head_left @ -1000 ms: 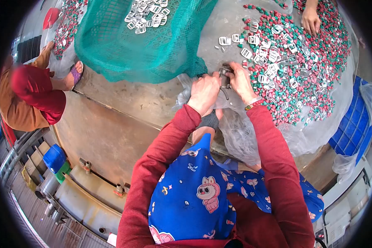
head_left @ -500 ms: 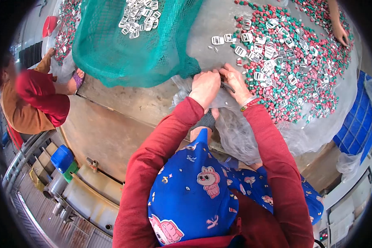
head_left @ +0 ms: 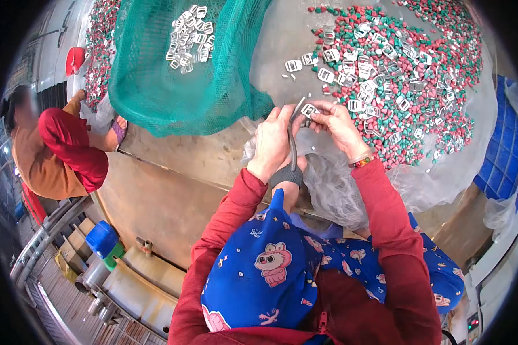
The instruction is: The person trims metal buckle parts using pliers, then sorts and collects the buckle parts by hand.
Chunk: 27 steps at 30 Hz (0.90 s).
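My left hand point(head_left: 272, 136) is closed around a thin dark grey rod-like tool point(head_left: 293, 144) with a pale narrow tip pointing up; its exact kind is unclear. Just to the right, my right hand point(head_left: 341, 127) pinches a silver buckle point(head_left: 309, 110) between thumb and fingers, close to the tool's tip. More silver buckles point(head_left: 355, 106) lie scattered over a spread of red and green pebble-like pieces point(head_left: 385, 132) on a plastic sheet. Several buckles point(head_left: 188, 43) are heaped inside the green mesh net point(head_left: 167, 118) to the upper left.
A person point(head_left: 52, 152) sits at the left, one hand by another pile of pieces point(head_left: 101, 52). A red container point(head_left: 75, 60) stands near there. Crumpled clear plastic point(head_left: 334, 190) hangs at the table's front edge. At the right is a blue quilted sheet point(head_left: 499, 146); tanks point(head_left: 135, 293) stand lower left.
My hands have come apart slightly, and the buckle and the upright tool now show between them. The other person's hand at the upper right has gone from view. The camera view has shifted.
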Motion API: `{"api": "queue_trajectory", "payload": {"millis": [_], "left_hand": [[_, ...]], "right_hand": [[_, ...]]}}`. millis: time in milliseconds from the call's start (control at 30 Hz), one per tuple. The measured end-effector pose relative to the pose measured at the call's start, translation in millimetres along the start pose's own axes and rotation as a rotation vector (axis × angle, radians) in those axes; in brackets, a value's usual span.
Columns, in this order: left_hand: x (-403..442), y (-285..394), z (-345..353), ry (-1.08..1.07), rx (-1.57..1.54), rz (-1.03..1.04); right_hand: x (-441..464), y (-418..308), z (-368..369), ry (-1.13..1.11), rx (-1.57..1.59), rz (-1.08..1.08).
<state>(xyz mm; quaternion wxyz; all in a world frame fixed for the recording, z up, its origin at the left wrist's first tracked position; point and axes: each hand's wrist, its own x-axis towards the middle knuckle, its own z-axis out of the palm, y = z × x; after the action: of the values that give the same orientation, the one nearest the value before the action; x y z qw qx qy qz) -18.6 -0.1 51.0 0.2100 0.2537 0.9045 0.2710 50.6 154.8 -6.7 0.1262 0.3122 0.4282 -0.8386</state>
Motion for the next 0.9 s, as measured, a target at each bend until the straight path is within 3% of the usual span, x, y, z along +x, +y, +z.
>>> {"api": "queue_trajectory", "payload": {"millis": [100, 200, 233, 333, 367, 433, 533, 667, 833, 900], "left_hand": [[5, -6, -4, 0.001, -0.166, 0.192], [6, -16, -3, -0.098, -0.008, 0.215], [6, -27, 4, -0.072, -0.072, 0.263], [0, -24, -1, 0.081, -0.212, 0.321], [-1, -19, -16, 0.120, -0.249, 0.432], [-5, -19, -6, 0.170, -0.089, 0.433], [-11, -19, 2, 0.296, -0.078, 0.415], [-13, -29, 12, 0.303, -0.186, 0.371], [-10, -33, 3, 0.259, -0.411, 0.243], [-11, -24, 10, 0.268, -0.299, 0.196]], "right_hand": [[-9, -9, 7, -0.054, -0.028, 0.034], [-15, -19, 11, -0.189, -0.138, 0.011], [-24, -33, 24, -0.094, -0.037, 0.128], [-21, -35, 20, -0.072, -0.066, 0.087], [-17, -34, 21, -0.059, -0.067, 0.067], [-16, -33, 32, -0.009, -0.019, -0.010], [-11, -25, 32, 0.006, 0.023, -0.070], [-11, -9, 36, 0.057, 0.071, -0.109], [-20, -13, 38, 0.002, -0.073, -0.025], [-21, -16, 33, 0.000, -0.094, 0.013]]}}
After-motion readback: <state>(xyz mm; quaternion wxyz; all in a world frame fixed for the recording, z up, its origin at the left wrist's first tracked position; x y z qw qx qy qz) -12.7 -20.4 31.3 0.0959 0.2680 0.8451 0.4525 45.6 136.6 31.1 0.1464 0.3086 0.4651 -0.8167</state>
